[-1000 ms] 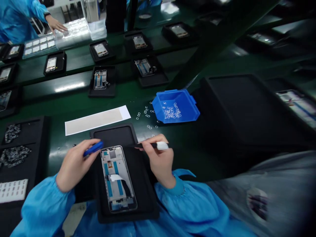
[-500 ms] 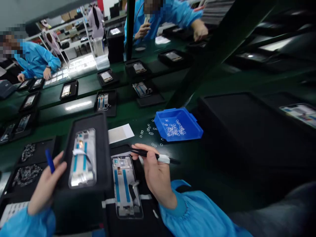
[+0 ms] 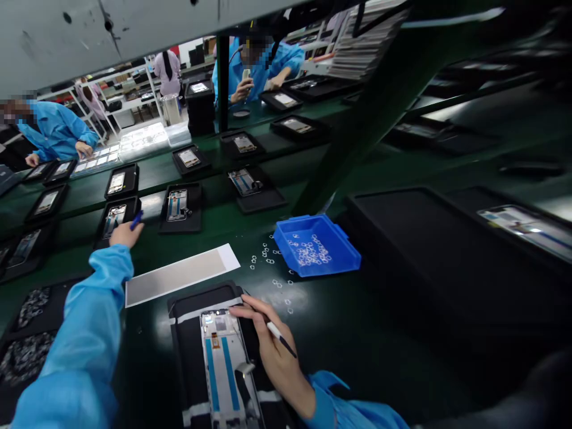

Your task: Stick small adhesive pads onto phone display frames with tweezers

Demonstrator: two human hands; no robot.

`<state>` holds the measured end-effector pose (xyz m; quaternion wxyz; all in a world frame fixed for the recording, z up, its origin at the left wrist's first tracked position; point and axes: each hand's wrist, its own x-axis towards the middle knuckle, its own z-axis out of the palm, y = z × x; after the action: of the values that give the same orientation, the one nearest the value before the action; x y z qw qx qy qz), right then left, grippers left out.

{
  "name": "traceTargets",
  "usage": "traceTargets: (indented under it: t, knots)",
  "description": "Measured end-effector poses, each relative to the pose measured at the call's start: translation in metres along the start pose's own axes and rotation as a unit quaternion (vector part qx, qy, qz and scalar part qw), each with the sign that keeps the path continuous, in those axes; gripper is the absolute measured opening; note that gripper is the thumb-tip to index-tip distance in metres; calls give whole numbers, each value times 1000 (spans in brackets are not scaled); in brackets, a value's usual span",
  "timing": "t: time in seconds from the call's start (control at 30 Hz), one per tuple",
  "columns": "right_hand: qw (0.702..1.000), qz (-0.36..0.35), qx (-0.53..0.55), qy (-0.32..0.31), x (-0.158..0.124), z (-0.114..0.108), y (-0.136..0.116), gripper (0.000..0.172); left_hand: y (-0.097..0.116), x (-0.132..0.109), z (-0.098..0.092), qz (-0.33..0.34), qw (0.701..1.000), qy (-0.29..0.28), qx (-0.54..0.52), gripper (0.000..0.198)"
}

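My left hand [image 3: 126, 234] is stretched far forward, closed on a blue pen [image 3: 136, 220]. It touches the near edge of a black tray [image 3: 100, 239] that carries a phone frame [image 3: 115, 218]; whether the fingers still grip the tray I cannot tell. Close to me, another phone frame [image 3: 226, 363] with two blue strips lies on a black tray [image 3: 187, 339] with pale tape. My right hand [image 3: 274, 342] rests at its top right corner, fingertips near the frame's upper edge. Between its fingers are black tweezers [image 3: 283, 341] with a white-wrapped grip; their tips are hidden.
A blue bin [image 3: 337, 253] holds small white rings, with several loose rings [image 3: 267, 253] beside it. A white-edged strip [image 3: 179, 278] lies left of them. Trays with small dark parts [image 3: 33, 307] are at left. A slanted post [image 3: 357, 131] crosses the bench. Co-workers sit opposite.
My left hand has carried the tray with its phone frame forward and left, onto the bench line. My right hand has come down onto the near phone frame. The view has shifted slightly.
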<state>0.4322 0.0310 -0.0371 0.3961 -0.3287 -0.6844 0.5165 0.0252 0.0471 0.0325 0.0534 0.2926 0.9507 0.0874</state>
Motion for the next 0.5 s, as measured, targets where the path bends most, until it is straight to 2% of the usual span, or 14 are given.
traceTargets:
  t: [0.07,0.13,0.23,0.3,0.37,0.43,0.5]
  knots:
    - [1000,1,10,7,0,1,3,32,33,4,24,4,999,-32,-28,38]
    - [1000,-8,14,23,-1,1,6,31,58,3,39,-8,997,-49,-57,38]
    - [998,-21,13,65,0,0,8,30,75,-7,35,-28,992,-61,-110,37]
    - [994,-4,49,99,2,-3,7,28,74,-23,20,-36,984,-65,-160,34]
    - [983,31,118,134,7,-9,6,23,63,-48,1,-45,974,-65,-211,31]
    - [968,66,183,160,15,-18,5,21,44,-86,-19,-57,964,-66,-250,30]
    - [955,95,220,174,24,-27,5,26,20,-138,-34,-67,954,-63,-285,32]
